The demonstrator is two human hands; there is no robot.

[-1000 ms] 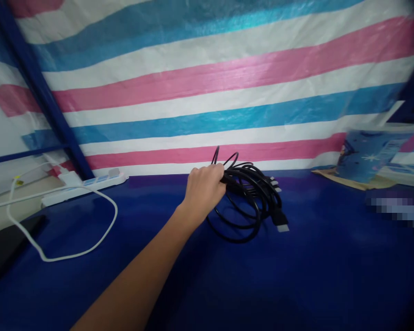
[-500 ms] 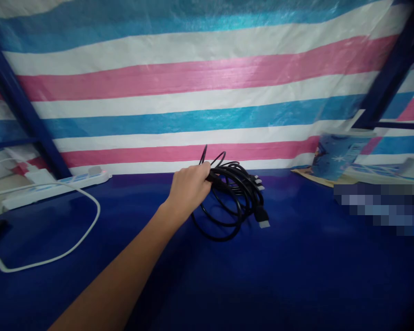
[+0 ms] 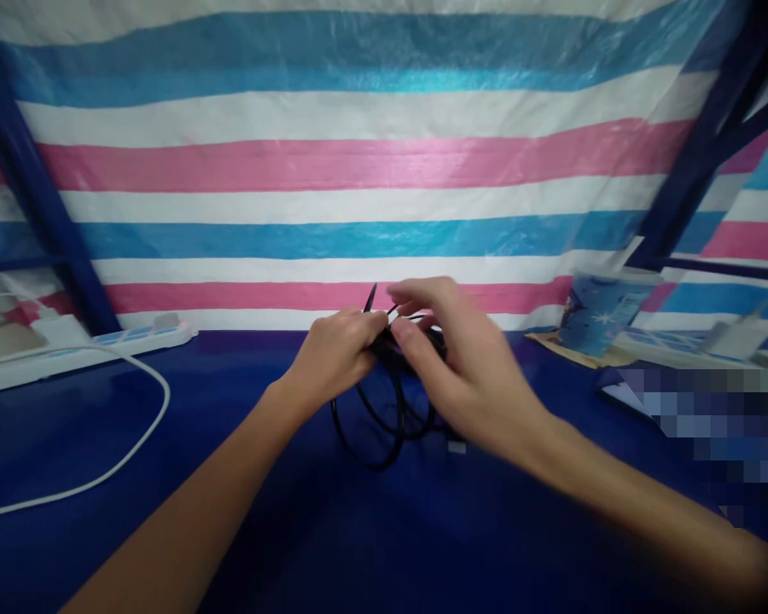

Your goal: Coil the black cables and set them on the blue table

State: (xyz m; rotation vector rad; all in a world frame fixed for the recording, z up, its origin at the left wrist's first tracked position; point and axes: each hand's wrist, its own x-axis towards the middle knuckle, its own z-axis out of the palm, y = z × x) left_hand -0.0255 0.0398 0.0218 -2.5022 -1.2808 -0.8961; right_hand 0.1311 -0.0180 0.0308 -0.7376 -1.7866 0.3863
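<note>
Loops of black cable (image 3: 400, 418) hang over the blue surface in the middle of the head view. My left hand (image 3: 336, 350) is closed around the bundle at its upper left. From the right, my right hand (image 3: 464, 362) reaches over the top of the bundle, thumb and fingers curved and apart; whether they touch the cable is hard to tell. A connector with a pale tip (image 3: 456, 446) sticks out below my right hand. The rest of the bundle is hidden behind that hand.
A white power strip (image 3: 121, 343) and a looped white cable (image 3: 160, 409) lie at the left. A blue patterned cup (image 3: 598, 311) stands at the back right, near a blurred-out patch. Striped sheeting (image 3: 358, 166) hangs behind.
My right hand has come in from the right over the cable bundle. My left hand, still holding the bundle, and the scene sit slightly further left and lower in view.
</note>
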